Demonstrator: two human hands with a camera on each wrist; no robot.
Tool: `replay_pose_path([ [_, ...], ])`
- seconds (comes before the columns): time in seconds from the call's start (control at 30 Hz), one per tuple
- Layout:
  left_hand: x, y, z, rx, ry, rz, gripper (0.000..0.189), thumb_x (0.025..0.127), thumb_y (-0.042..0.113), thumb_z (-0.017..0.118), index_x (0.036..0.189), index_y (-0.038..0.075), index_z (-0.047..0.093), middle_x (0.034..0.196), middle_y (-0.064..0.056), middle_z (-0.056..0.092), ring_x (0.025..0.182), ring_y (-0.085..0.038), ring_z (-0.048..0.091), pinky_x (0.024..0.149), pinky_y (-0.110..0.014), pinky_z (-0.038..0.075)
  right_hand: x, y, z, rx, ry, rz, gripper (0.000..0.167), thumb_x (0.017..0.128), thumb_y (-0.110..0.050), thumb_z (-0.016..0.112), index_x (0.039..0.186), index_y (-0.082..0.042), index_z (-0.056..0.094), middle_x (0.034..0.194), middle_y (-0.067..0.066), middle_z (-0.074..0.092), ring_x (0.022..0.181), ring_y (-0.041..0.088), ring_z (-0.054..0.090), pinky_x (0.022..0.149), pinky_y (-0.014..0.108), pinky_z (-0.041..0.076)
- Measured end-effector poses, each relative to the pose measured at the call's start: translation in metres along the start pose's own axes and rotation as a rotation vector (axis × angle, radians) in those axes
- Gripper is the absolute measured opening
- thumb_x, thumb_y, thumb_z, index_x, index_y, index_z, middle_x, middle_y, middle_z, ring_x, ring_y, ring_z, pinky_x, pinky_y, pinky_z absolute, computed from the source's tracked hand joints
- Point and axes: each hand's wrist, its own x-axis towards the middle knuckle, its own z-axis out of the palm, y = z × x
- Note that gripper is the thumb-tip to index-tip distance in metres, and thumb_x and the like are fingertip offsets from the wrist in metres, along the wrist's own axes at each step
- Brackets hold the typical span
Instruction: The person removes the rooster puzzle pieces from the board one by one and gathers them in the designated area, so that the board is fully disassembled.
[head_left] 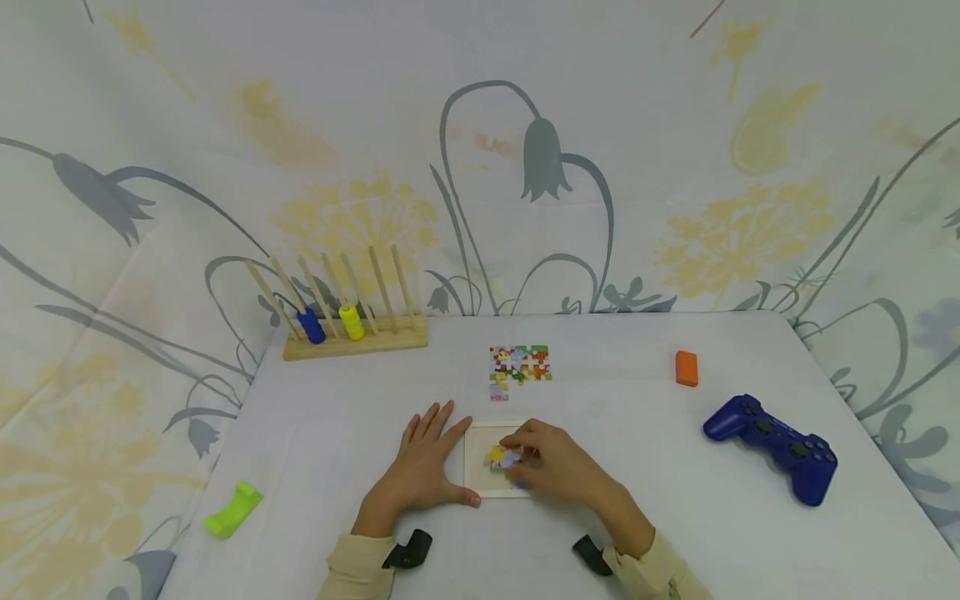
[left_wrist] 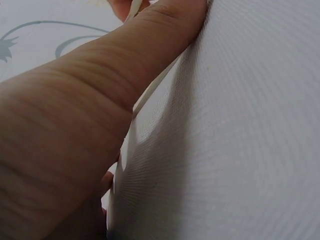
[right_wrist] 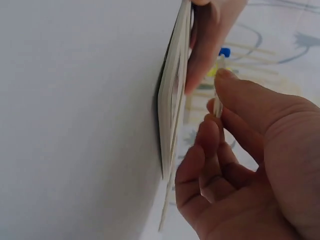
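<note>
My right hand pinches a thin jigsaw piece, yellow and lilac, over the shallow pale puzzle tray. In the right wrist view the piece shows edge-on between thumb and fingertips, raised above the tray. Under that hand, a bluish-lilac patch shows inside the tray's near right corner, mostly covered. My left hand rests on the table at the tray's left side, fingers straight and spread, with the thumb along the near corner. Beyond the tray lies a partly joined colourful jigsaw.
A wooden peg stand with blue rings and yellow rings stands back left. The green curved block lies front left. To the right are an orange block and a dark blue game controller.
</note>
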Motion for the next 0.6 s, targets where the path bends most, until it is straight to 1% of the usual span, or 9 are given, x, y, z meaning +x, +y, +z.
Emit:
replay_pose_path([
  [0.2,0.000,0.001,-0.002,0.003,-0.008,-0.007,0.114,0.065,0.062,0.089,0.158,0.016,0.040,0.170,-0.017,0.019,0.158,-0.042,0.013,0.125,-0.064,0.010,0.014,0.015,-0.016,-0.020,0.093,0.126,0.029,0.091,-0.017,0.078,0.120,-0.012,0.073,0.108,-0.003,0.068,0.088,0.008,0.057,0.079,0.026,0.052],
  [0.33,0.000,0.002,-0.003,-0.008,0.000,-0.008,0.114,0.064,0.061,0.091,0.157,0.016,0.041,0.170,-0.018,0.020,0.157,-0.043,0.014,0.125,-0.065,0.011,0.027,0.026,-0.025,-0.031,0.119,0.196,0.030,0.091,-0.016,0.077,0.121,-0.011,0.072,0.110,0.000,0.069,0.088,0.011,0.057,0.079,0.029,0.051],
  [0.43,0.000,0.002,-0.002,-0.003,0.003,-0.012,0.114,0.063,0.060,0.091,0.156,0.017,0.042,0.170,-0.018,0.021,0.157,-0.042,0.015,0.125,-0.064,0.011,0.036,0.032,-0.028,-0.038,0.120,0.216,0.032,0.091,-0.017,0.077,0.121,-0.008,0.072,0.108,0.002,0.068,0.087,0.012,0.056,0.076,0.029,0.049],
  [0.6,0.001,0.002,-0.001,0.004,-0.002,-0.011,0.114,0.064,0.062,0.090,0.157,0.017,0.042,0.170,-0.017,0.020,0.158,-0.042,0.014,0.125,-0.064,0.011,0.046,0.042,-0.028,-0.056,0.146,0.217,0.031,0.090,-0.013,0.078,0.120,-0.006,0.071,0.102,0.004,0.065,0.082,0.014,0.054,0.070,0.026,0.045],
])
